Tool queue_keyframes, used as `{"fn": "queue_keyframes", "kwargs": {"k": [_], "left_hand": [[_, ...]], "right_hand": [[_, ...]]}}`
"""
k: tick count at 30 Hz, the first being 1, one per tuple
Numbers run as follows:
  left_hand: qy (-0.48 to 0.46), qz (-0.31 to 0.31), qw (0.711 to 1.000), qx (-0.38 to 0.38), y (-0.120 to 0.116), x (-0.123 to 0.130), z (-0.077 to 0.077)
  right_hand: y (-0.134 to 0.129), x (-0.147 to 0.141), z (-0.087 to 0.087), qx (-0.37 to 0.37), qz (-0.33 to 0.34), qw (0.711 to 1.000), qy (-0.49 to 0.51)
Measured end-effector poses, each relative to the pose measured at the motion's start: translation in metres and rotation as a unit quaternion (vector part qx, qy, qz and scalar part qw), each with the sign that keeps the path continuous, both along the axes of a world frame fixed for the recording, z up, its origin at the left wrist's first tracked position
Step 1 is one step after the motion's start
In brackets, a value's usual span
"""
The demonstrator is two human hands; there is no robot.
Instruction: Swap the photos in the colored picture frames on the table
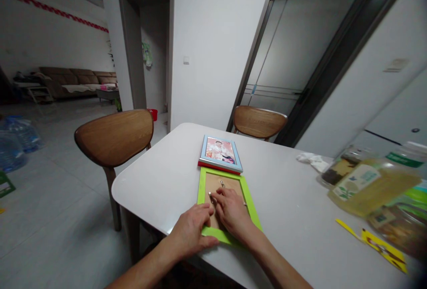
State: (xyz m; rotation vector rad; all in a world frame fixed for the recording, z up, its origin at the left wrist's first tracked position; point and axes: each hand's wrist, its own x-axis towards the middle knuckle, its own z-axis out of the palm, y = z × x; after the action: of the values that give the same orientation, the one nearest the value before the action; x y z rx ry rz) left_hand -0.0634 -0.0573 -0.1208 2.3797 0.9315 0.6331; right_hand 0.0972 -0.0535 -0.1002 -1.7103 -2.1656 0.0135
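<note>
Touching green frame [249, 194], back up at near edge of worktop [276, 191], with half-open left hand [191, 226] at its near-left corner. Bunching fingers of right hand [233, 211] at metal clip [210, 197], cannot tell whether pinched, with blue frame [220, 151] just beyond.

Held the left hand [191, 230] back upward, just beside the right fingers [220, 196], with its own fingers [204, 210] bent and its thumb [210, 241] spread apart on their near side. Curled the right hand [234, 212], with fingertips near the left fingers. Angled both bare forearms [150, 260] behind the fingers, with wrists [251, 232] well apart.
</note>
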Motion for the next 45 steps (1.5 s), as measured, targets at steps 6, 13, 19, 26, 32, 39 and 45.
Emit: {"fn": "queue_keyframes", "kwargs": {"k": [6, 13, 19, 26, 32, 39, 45], "left_hand": [[-0.018, -0.010, 1.000, 0.003, 0.000, -0.001, 0.000], [-0.032, -0.010, 0.999, -0.008, -0.002, 0.000, 0.007], [-0.027, -0.015, 1.000, -0.004, -0.001, -0.001, 0.005], [-0.028, -0.009, 1.000, -0.008, -0.001, -0.001, 0.004], [-0.027, -0.010, 0.999, -0.014, -0.001, -0.002, 0.001], [-0.032, -0.008, 0.999, 0.000, -0.001, -0.003, 0.001], [-0.015, -0.005, 1.000, -0.005, -0.001, -0.003, 0.002]], "right_hand": [[0.006, -0.004, 0.000, -0.019, 0.002, 1.000, -0.007], [0.000, -0.007, 0.003, -0.028, 0.047, 0.998, 0.015], [-0.001, -0.006, 0.002, -0.034, 0.041, 0.998, 0.020], [0.009, 0.004, -0.007, -0.002, 0.022, 0.997, 0.072], [0.034, 0.039, -0.006, 0.007, -0.109, 0.991, 0.072], [0.056, 0.039, -0.005, -0.026, -0.078, 0.996, 0.044], [0.076, 0.032, -0.010, -0.049, -0.154, 0.986, 0.052]]}}
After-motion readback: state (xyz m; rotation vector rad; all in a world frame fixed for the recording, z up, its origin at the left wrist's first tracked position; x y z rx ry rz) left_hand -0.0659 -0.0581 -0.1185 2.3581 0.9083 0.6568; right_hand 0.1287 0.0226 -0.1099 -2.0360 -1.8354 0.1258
